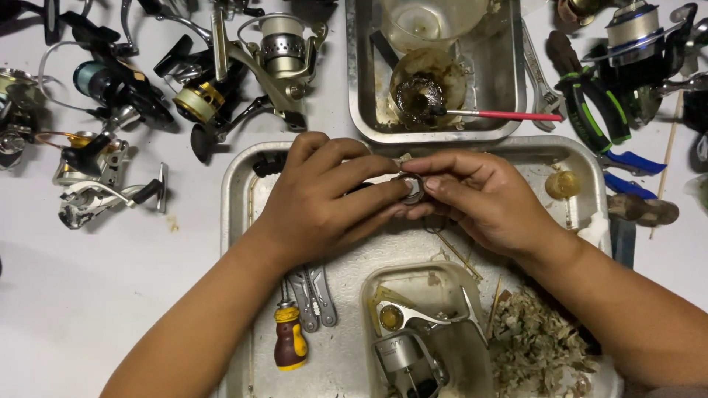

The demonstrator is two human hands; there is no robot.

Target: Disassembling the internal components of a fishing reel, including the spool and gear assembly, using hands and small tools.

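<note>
Now | small metal ring (410,187) pinched between left hand (324,199) | right hand (479,195)

Bright, even overhead light; sharp focus.

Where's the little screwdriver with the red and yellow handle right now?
The stubby screwdriver stands at the lower left of the large metal tray in the head view, just under the left forearm and beside the grey pliers.

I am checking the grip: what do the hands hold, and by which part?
Both hands, left and right, hold a small metal ring by its rim, between their fingers.
</note>
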